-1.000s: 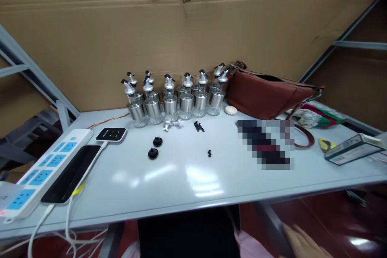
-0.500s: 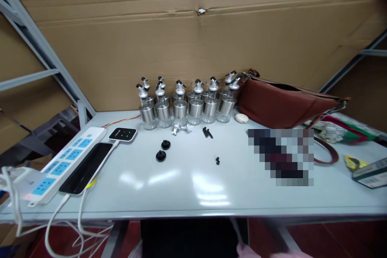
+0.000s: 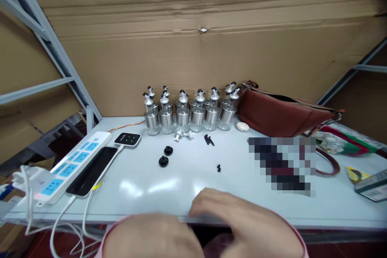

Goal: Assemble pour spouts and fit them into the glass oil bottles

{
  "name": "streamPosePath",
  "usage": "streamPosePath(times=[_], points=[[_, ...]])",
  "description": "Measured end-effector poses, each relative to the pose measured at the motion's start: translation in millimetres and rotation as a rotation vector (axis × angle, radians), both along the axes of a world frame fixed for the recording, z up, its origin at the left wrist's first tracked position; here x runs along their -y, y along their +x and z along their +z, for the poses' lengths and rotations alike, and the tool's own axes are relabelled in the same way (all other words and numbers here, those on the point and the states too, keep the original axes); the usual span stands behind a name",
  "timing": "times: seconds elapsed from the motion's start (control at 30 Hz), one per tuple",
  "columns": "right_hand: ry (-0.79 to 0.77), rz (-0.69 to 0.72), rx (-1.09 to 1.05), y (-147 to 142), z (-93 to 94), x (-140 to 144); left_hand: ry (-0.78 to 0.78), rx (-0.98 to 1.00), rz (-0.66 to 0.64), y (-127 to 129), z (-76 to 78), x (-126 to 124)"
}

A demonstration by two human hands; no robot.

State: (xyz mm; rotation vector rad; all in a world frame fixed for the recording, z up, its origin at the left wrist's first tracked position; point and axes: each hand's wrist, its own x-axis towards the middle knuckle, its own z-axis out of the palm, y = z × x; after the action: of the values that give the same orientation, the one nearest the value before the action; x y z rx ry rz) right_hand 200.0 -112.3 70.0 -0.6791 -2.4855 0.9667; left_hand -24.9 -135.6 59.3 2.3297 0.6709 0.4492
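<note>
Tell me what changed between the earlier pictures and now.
The right hand, low at the right a second ago, has moved up and left over the front edge of the table; the left hand has come into view beside it. Neither visibly holds anything. The bottles, round black parts and handbag stayed put.

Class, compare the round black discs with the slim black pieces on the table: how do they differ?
Shape: the round black discs are broad with a raised middle, while the slim black pieces are long and narrow.
Place: in this head view, the slim black pieces lie farther right and farther back than the round black discs.
Shared: both are black and lie on the table in front of the bottles.
</note>
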Motion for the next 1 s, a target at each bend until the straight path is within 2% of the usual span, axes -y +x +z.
streamPosePath(times=[0.03, 0.13, 0.17, 0.2, 0.27, 0.33, 0.5, 0.7, 0.83, 1.0], points=[[0.001, -0.182, 0.049, 5, -6.9, -4, 0.001, -0.014, 0.040, -1, -4.5, -14], [0.022, -0.642, 0.111, 16, -32.7, -18, 0.178, 0.010, 0.712, -2, -28.8, -50], [0.051, -0.753, 0.099, 17, -41.3, -22, 0.240, -0.018, 0.835, -2, -38.1, -58], [0.090, -0.847, 0.078, 17, -49.3, -26, 0.275, -0.039, 0.882, -2, -46.5, -63], [0.167, -0.982, 0.042, 16, -63.0, -30, 0.313, -0.087, 0.867, 0, -58.2, -67], [0.220, -1.069, 0.024, 13, -73.8, -31, 0.330, -0.125, 0.837, 1, -62.0, -65], [0.275, -1.189, -0.027, 11, -86.6, -28, 0.280, -0.105, 0.865, 6, -54.8, -61], [0.267, -1.170, -0.030, 13, -85.4, -30, 0.315, 0.288, 0.801, 41, -53.2, -53], [0.255, -1.137, -0.023, 13, -87.6, -31, 0.297, 0.330, 0.702, 60, -56.8, -48], [0.271, -1.123, -0.006, 13, -92.0, -32, 0.303, 0.403, 0.724, 55, -60.5, -48]])
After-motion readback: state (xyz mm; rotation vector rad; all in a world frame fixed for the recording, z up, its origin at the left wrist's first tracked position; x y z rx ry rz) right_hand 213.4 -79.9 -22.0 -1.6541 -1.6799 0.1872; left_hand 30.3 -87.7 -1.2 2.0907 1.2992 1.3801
